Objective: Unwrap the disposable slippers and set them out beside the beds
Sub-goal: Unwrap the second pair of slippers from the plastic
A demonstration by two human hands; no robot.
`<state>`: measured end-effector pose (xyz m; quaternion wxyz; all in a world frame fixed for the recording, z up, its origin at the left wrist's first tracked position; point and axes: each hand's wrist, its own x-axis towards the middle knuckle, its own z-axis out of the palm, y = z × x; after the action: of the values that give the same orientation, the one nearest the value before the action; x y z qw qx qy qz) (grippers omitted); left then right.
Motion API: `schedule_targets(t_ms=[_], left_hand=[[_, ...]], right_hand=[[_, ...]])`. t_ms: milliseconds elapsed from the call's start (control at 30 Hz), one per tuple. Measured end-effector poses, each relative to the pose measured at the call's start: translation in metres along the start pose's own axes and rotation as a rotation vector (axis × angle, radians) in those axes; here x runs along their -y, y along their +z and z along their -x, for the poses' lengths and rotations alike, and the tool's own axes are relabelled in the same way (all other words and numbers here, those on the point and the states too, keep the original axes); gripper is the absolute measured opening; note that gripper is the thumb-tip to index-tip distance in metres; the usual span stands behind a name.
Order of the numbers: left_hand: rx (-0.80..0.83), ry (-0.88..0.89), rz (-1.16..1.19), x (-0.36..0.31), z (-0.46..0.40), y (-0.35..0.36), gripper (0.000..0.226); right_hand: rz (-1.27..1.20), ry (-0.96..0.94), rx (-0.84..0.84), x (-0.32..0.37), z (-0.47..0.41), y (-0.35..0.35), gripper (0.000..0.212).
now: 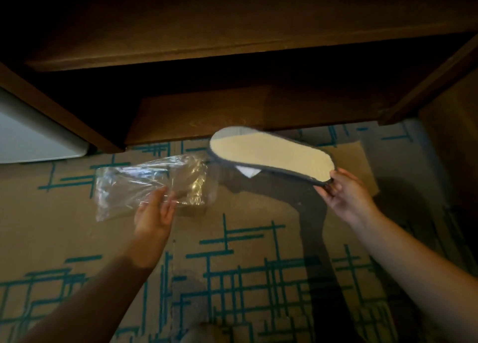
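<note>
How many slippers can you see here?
1: the slipper held sole-up in the right hand. A second may be pressed beneath it; the plastic bag looks empty.

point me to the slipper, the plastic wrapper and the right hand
slipper [269, 156]: head view, on the pale yellow sole.
plastic wrapper [144, 184]: head view, on the clear film's middle.
right hand [346, 195]: head view, on the middle of the hand, holding the slipper's end.
</note>
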<state>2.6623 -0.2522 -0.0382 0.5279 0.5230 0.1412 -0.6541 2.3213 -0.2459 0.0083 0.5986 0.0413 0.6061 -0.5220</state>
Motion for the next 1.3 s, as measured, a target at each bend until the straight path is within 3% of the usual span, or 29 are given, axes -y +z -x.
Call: schedule_targets(t_ms=[167, 267, 333, 400, 433, 500, 533, 600, 667, 733, 833, 1033, 1167, 1300], left_hand=[[-0.055, 0.137, -0.549, 0.007, 0.012, -0.008, 0.015], [-0.028, 0.137, -0.785, 0.0, 0.005, -0.009, 0.027], [-0.109, 0.086, -0.811, -0.003, 0.007, -0.011, 0.044], [-0.247, 0.141, -0.766, -0.005, 0.009, -0.019, 0.048], [-0.343, 0.259, -0.796, -0.004, 0.009, -0.026, 0.045], [-0.449, 0.707, -1.073, 0.002, 0.018, -0.034, 0.043], [-0.343, 0.893, -1.324, 0.007, 0.023, -0.037, 0.045], [0.075, 1.041, -1.89, 0.025, 0.031, -0.035, 0.05], [0.417, 0.995, -2.315, 0.041, 0.027, -0.033, 0.058], [0.58, 0.948, -2.518, 0.052, 0.019, -0.032, 0.07], [0.617, 0.829, -2.56, 0.05, 0.004, -0.037, 0.084], [0.244, 0.827, -2.576, 0.014, -0.002, -0.04, 0.075], [0.191, 0.813, -2.469, 0.006, 0.012, -0.033, 0.067], [0.174, 1.132, -2.218, 0.003, 0.023, -0.021, 0.073]], right_hand=[[-0.096, -0.025, -0.038, 0.005, -0.002, -0.001, 0.021], [-0.078, -0.011, 0.012, 0.001, 0.001, 0.001, 0.02], [-0.059, -0.008, 0.039, -0.003, 0.0, 0.002, 0.021], [-0.039, 0.001, 0.054, -0.006, 0.0, 0.003, 0.02], [-0.031, 0.004, 0.061, -0.007, -0.001, 0.004, 0.02], [-0.029, 0.009, 0.077, -0.008, -0.001, 0.005, 0.02], [-0.03, 0.011, 0.087, -0.009, 0.0, 0.006, 0.02], [-0.034, 0.016, 0.101, -0.009, 0.002, 0.008, 0.02], [-0.036, 0.021, 0.104, -0.01, 0.003, 0.01, 0.02], [-0.027, 0.02, 0.103, -0.01, 0.004, 0.011, 0.021], [-0.005, 0.013, 0.115, -0.008, 0.005, 0.009, 0.022], [0.029, 0.018, 0.133, -0.007, 0.004, 0.0, 0.023], [0.061, 0.02, 0.167, -0.006, 0.004, 0.002, 0.024], [0.107, 0.02, 0.196, -0.006, 0.002, 0.002, 0.023]])
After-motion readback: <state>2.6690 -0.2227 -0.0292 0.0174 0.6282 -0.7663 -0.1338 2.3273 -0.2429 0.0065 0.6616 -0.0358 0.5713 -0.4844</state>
